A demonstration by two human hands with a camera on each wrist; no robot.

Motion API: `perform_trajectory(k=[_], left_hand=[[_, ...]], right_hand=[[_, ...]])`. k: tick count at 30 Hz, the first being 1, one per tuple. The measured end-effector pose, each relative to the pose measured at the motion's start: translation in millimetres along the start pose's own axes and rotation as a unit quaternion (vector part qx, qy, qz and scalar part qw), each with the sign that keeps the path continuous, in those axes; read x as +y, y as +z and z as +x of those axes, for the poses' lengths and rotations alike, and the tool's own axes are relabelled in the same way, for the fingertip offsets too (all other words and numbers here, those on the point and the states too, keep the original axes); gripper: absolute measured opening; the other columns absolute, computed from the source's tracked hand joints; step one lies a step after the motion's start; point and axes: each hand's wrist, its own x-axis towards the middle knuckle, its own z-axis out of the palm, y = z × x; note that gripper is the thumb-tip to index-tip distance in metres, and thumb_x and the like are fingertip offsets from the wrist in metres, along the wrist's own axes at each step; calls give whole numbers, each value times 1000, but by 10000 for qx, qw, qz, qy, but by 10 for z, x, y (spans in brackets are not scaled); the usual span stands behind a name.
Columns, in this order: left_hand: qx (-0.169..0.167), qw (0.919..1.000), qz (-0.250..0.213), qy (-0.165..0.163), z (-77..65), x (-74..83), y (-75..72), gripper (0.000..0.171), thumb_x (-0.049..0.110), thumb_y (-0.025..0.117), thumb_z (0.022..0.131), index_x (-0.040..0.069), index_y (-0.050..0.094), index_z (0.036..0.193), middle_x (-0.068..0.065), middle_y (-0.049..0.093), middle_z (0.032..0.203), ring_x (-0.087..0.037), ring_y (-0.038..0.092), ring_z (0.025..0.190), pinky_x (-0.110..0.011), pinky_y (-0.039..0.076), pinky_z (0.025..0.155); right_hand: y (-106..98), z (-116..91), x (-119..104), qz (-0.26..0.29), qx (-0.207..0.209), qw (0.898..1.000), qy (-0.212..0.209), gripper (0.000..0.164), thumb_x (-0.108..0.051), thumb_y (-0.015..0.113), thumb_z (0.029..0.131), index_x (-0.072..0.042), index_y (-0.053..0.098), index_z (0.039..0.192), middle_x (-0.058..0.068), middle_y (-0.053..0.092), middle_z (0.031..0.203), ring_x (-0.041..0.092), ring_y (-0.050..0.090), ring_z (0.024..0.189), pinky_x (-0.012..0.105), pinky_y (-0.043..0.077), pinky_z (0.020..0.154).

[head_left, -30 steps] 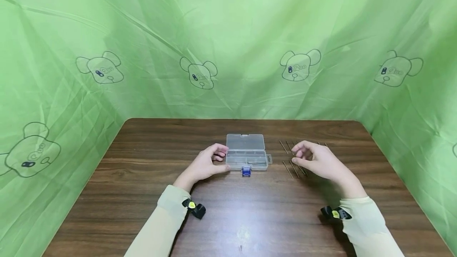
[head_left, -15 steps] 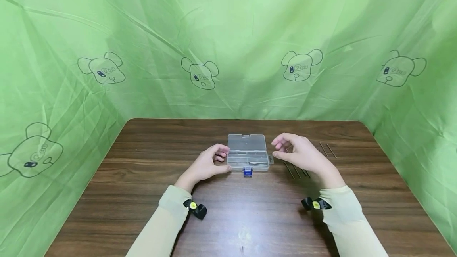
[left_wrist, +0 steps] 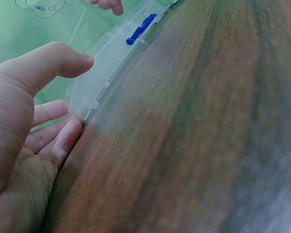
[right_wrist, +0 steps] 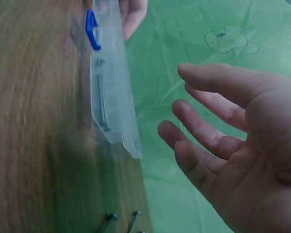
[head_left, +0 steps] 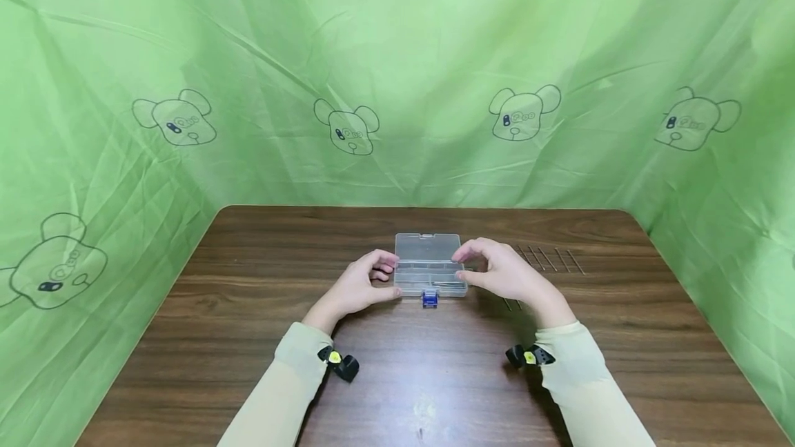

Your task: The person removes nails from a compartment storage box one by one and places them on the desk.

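A clear plastic compartment box [head_left: 428, 247] lies on the table with its lid raised at the back. Its blue latch [head_left: 430, 299] hangs at the front. Several thin metal nail-like pins [right_wrist: 103, 97] lie inside its front right compartment. At the box's left end, my left hand [head_left: 354, 288] touches it with the fingertips, the thumb near the front corner and lifted in the left wrist view. My right hand [head_left: 506, 274] hovers at the box's right end, fingers loosely bent and apart from the thumb; nothing shows between them in the right wrist view.
More nail-like pins [head_left: 575, 262] lie in a slanted row on the wooden table [head_left: 261, 274], right of the box. Other pins [head_left: 513, 305] lie partly hidden beneath my right hand. Green cloth [head_left: 410, 178] walls surround the back and sides.
My right hand has moved left, from over the loose pins to the box's right end, uncovering pins in the back row. My left hand and the box stay in place.
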Motion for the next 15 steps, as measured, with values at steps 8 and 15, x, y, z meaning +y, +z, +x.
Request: perform_trajectory(k=[8, 15], left_hand=[[35, 10000, -24, -74, -3, 2, -28, 62, 20, 95, 88, 8, 65, 140, -9, 70, 130, -24, 69, 115, -41, 60, 105], [4, 9999, -110, -51, 12, 10, -2, 62, 19, 94, 88, 7, 65, 141, -11, 70, 131, -27, 69, 116, -45, 60, 105]], right_hand=[[163, 55, 65, -265, -16, 9995, -194, 27, -18, 84, 98, -9, 75, 122, 6, 75, 122, 24, 69, 98, 32, 56, 79], [247, 71, 138, -460, -165, 9978, -447, 20, -15, 84, 98, -12, 77, 117, 3, 74, 117, 27, 71, 110, 40, 61, 86]])
